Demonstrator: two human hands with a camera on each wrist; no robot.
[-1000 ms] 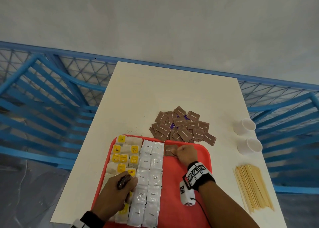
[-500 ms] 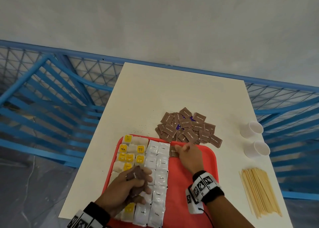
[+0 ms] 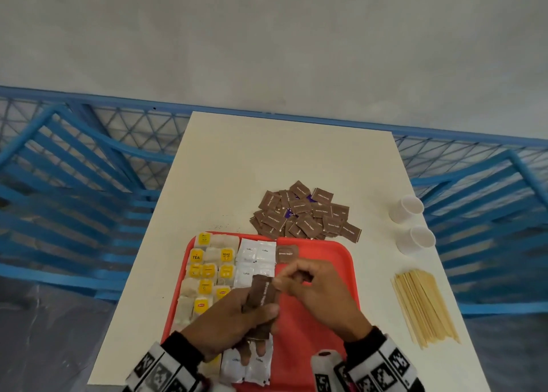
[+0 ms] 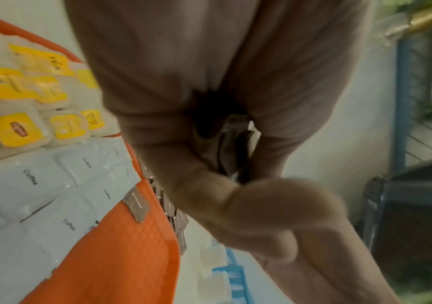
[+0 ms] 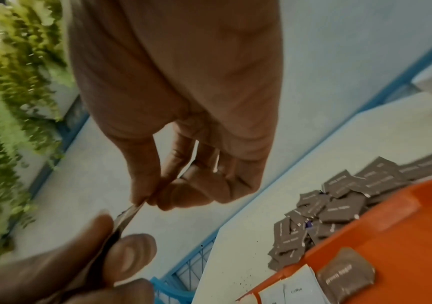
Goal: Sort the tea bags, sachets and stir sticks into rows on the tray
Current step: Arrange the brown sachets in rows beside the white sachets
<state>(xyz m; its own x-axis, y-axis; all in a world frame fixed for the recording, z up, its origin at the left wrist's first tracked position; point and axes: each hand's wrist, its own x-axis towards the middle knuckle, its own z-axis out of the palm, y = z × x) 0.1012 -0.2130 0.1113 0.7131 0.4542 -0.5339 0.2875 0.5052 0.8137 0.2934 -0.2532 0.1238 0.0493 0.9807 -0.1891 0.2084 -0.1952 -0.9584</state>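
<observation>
Above the red tray (image 3: 335, 252), the left hand (image 3: 225, 323) grips a small stack of brown sugar sachets (image 3: 261, 296), fingers and thumb curled round it. The right hand (image 3: 320, 291) pinches the top edge of the stack between thumb and forefinger; the right wrist view shows that pinch on the thin edge of a sachet (image 5: 129, 214). One brown sachet (image 3: 287, 253) lies flat on the tray near its far edge, just beside the white coffee sachets (image 3: 256, 258), which run in two columns down the tray. Left of those sit the tea bags (image 3: 207, 270) with yellow tags, also in columns along the tray's left side. A loose pile of brown sachets (image 3: 305, 213) lies on the white desk (image 3: 267, 160) just beyond the tray's far rim. The wooden stir sticks (image 3: 424, 305) lie in a bundle on the desk to the right of the tray, apart from it. Two white paper cups (image 3: 410, 222) stand on the desk beyond the sticks. A blue metal railing (image 3: 74, 166) surrounds the desk.
</observation>
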